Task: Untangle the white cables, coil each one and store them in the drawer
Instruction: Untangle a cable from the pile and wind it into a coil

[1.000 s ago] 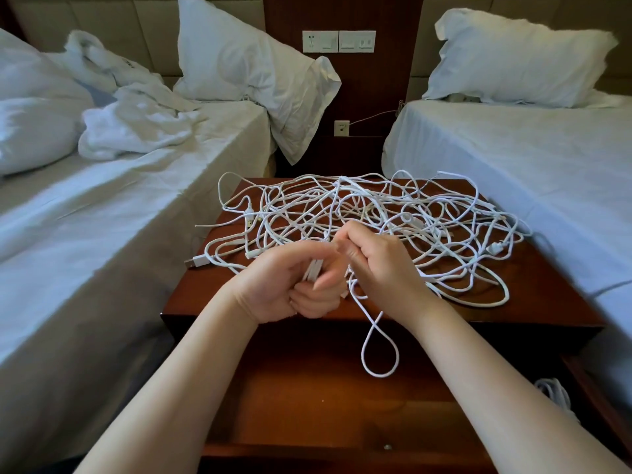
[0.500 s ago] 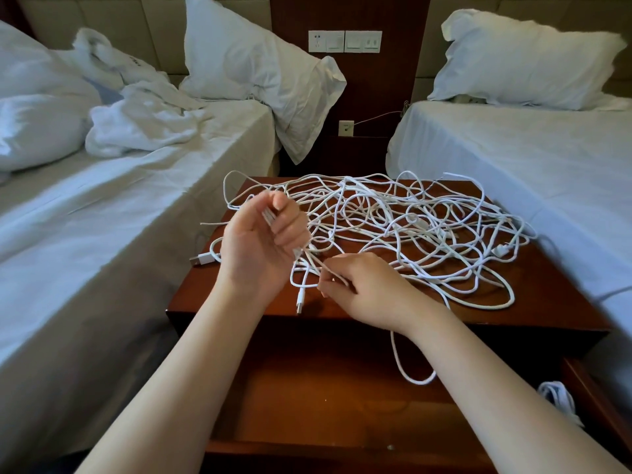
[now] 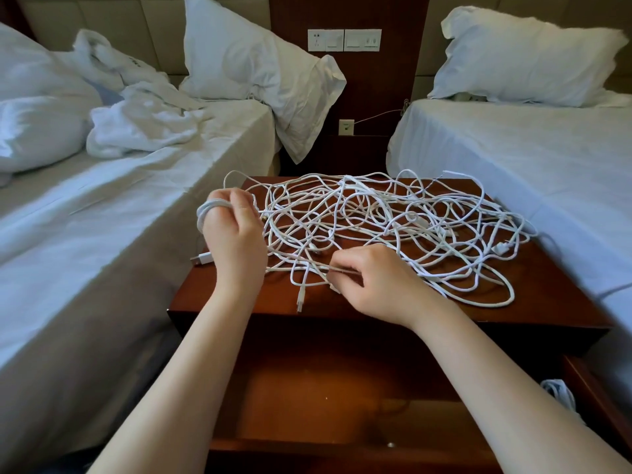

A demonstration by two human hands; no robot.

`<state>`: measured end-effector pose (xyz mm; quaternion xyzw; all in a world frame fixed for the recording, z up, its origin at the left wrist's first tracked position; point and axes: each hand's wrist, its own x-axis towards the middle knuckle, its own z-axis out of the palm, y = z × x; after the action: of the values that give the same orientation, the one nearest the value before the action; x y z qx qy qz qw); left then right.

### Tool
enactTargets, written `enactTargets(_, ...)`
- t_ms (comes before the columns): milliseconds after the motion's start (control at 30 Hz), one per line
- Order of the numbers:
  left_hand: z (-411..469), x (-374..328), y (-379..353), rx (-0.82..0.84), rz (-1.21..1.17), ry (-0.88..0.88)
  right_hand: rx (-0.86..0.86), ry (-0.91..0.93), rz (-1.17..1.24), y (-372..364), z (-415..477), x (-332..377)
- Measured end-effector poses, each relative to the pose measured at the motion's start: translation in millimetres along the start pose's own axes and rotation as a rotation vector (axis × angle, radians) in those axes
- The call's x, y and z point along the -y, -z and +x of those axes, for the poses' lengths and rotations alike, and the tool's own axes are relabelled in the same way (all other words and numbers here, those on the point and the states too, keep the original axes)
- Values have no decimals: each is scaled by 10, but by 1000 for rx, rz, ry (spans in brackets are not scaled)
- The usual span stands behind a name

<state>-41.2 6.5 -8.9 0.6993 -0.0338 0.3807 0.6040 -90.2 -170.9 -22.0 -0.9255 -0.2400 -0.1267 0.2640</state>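
A tangle of white cables [image 3: 393, 220] covers the top of the dark wooden nightstand [image 3: 564, 302]. My left hand [image 3: 236, 237] is raised over the stand's left edge with a few turns of white cable [image 3: 205, 212] wound round its fingers. My right hand [image 3: 372, 285] pinches a strand of the same cable near the front edge, pulling it taut toward the left hand. Below my arms the drawer [image 3: 342, 398] stands pulled out. A coiled white cable [image 3: 561, 395] lies at the drawer's right side, partly hidden by my right forearm.
Beds with white sheets flank the nightstand, left bed [image 3: 102, 227] and right bed [image 3: 530, 172]. Pillows [image 3: 260, 70] and a crumpled towel [image 3: 143, 128] lie on the left bed. A USB plug [image 3: 201, 260] hangs over the stand's left edge. Wall sockets [image 3: 343, 40] sit behind.
My left hand has turned palm-away and now carries more cable turns around its fingers. The loop hanging over the drawer front has been drawn up. My right hand stayed low, feeding the strand.
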Motion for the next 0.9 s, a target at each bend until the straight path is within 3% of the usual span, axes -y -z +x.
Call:
enactTargets(133,-74,63,-21,123,428,-221,-154,18,-76,6,0,-13)
enactTargets(233,-108,45,-27,203,545,-281,-387,68,-124,24,2,-27)
enactTargets(333,-141,22,-52,331,587,-258,-510,119,-172,12,18,-76)
enactTargets(567,-187,-84,-111,783,198,195,-584,192,-231,47,47,-154)
enactTargets(667,-226,-167,-71,1074,13,356,-595,187,-244,80,49,-174)
enactTargets(800,-255,-207,-24,1375,-321,478,-636,169,-246,126,46,-194)
enactTargets(900,-285,-225,-38,1475,-318,503,-644,197,-248,136,39,-169)
